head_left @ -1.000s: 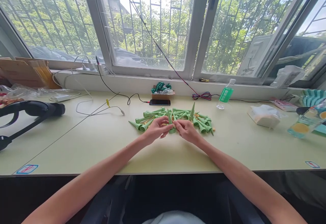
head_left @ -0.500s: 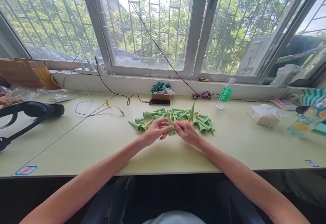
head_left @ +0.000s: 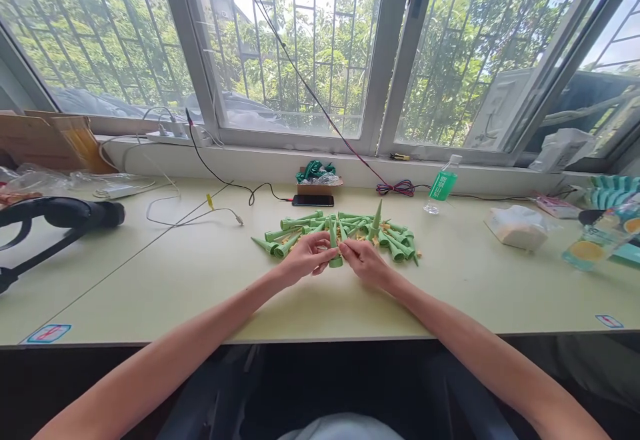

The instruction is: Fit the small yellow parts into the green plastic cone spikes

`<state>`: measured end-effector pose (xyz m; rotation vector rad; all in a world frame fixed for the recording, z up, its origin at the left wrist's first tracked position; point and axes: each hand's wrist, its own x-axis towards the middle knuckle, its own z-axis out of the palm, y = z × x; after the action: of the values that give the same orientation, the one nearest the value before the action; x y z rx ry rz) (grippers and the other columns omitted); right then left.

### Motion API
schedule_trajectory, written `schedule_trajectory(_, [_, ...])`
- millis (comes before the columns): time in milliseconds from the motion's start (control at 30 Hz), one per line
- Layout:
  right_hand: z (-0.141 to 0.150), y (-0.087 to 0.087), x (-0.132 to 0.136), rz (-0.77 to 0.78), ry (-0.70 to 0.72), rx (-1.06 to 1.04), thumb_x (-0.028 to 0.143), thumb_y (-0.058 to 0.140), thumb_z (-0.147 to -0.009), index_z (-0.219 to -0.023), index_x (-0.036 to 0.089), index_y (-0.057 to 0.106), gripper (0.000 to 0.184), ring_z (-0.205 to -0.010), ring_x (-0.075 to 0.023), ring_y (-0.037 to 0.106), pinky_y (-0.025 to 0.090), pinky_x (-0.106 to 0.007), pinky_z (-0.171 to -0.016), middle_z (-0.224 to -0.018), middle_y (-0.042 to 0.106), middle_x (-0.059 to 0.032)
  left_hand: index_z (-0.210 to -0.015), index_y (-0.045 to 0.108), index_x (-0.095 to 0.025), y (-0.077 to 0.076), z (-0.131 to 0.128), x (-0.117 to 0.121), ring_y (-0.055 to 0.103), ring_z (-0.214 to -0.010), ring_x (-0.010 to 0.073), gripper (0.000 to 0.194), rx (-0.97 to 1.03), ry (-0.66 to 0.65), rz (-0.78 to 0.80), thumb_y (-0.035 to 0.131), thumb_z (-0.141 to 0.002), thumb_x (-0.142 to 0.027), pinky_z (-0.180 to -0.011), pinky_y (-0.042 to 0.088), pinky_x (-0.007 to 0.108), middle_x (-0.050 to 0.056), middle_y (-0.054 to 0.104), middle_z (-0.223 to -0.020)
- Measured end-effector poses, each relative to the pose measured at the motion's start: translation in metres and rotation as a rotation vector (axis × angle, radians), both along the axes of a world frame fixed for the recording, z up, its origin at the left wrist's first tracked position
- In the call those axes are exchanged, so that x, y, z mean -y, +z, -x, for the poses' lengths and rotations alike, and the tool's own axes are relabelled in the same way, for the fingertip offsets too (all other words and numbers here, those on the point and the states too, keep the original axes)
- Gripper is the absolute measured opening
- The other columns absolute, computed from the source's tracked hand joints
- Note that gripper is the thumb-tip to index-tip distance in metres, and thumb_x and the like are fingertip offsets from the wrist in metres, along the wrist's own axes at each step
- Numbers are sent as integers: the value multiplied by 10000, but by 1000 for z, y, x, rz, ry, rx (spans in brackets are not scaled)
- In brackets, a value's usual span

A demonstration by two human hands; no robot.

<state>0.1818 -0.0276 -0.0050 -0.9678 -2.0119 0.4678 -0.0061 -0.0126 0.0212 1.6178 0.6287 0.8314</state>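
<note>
My left hand point(head_left: 311, 255) is closed around a green cone point(head_left: 335, 247), its pointed tip up and wide end near the table. Beside it on the right, my right hand point(head_left: 363, 258) is pinched with its fingertips against the cone's side; whatever they grip is too small to make out. Behind both hands lies a pile of similar green cones point(head_left: 397, 248), mostly on their sides, with small yellowish bits among them. One cone point(head_left: 376, 219) points upward at the right part of the pile.
A phone point(head_left: 313, 201) on a cable lies behind the pile, by a small cardboard box point(head_left: 320, 189). A bottle point(head_left: 442, 185) and a tissue pack point(head_left: 517, 228) stand to the right. On the left are a black headset point(head_left: 60, 217) and a loose white cable point(head_left: 215, 211).
Both hands stay almost in place, still at the same cone. The view has shifted very slightly.
</note>
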Motion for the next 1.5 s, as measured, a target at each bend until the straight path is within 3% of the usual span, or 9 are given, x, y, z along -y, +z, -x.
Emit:
schedule_trajectory(233, [-2, 0, 1, -61, 3, 27, 442, 320, -998, -658, 205, 336, 414, -539, -106, 305, 261, -252, -551, -583, 359, 40, -738, 484, -159, -1, 2, -3, 335, -420, 10, 388, 85, -48, 172, 765, -753, -426, -388, 204, 172, -74, 375, -619])
schedule_trajectory(533, [-2, 0, 0, -33, 6, 23, 411, 337, -995, -650, 208, 310, 401, -539, -108, 273, 239, -257, -548, -579, 333, 44, -817, 542, -149, 3, -1, 3, 425, -393, 22, 348, -5, 5, -113, 706, -801, -456, -365, 299, 195, -15, 541, -741])
schedule_trajectory(767, [-2, 0, 0, -73, 18, 31, 406, 338, -994, -656, 209, 301, 393, -541, -107, 275, 246, -253, -545, -584, 326, 44, -796, 535, -150, 5, 1, 1, 395, -422, 23, 357, -4, -27, 31, 716, -792, -458, -370, 273, 178, -38, 496, -676])
schedule_trajectory(1067, [-2, -1, -1, -62, 18, 41, 387, 341, -993, -658, 209, 271, 386, -543, -106, 241, 231, -252, -544, -578, 290, 53, -814, 543, -150, -1, 0, 1, 434, -403, 31, 330, -31, 4, -146, 687, -820, -446, -379, 323, 187, -41, 499, -657])
schedule_trajectory(1500, [-5, -3, -3, -80, 16, 62, 370, 351, -997, -666, 205, 276, 377, -548, -101, 253, 232, -248, -544, -589, 307, 50, -796, 533, -147, 5, 0, 2, 409, -432, 30, 373, -7, -8, -22, 724, -784, -467, -360, 285, 179, -33, 490, -687])
